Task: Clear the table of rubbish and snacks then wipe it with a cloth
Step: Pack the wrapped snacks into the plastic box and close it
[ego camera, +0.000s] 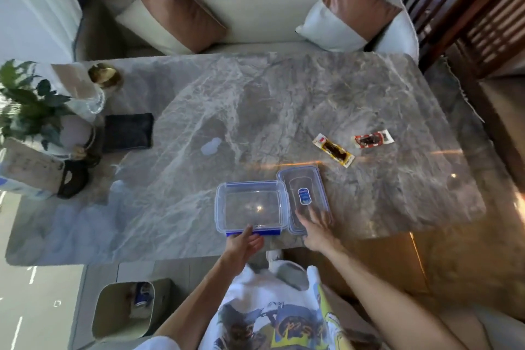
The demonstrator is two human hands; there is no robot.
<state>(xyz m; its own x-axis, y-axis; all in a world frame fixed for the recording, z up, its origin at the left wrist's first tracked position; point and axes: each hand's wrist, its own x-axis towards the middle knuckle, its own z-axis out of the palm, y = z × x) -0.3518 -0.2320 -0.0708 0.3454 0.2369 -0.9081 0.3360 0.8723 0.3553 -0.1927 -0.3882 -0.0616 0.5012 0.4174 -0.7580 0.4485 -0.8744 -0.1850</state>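
While your open left hand [244, 241] touched the box [250, 207] and flat right hand [315, 224] the lid [302, 190], two snacks [333, 150] remained on the unwiped surface [255, 111].

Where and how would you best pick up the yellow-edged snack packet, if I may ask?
Probably pinch the snack packet across its narrow middle from above, with the nearer right hand. It lies flat and slantwise on the table, a long thin strip, so its long edges give the hold.
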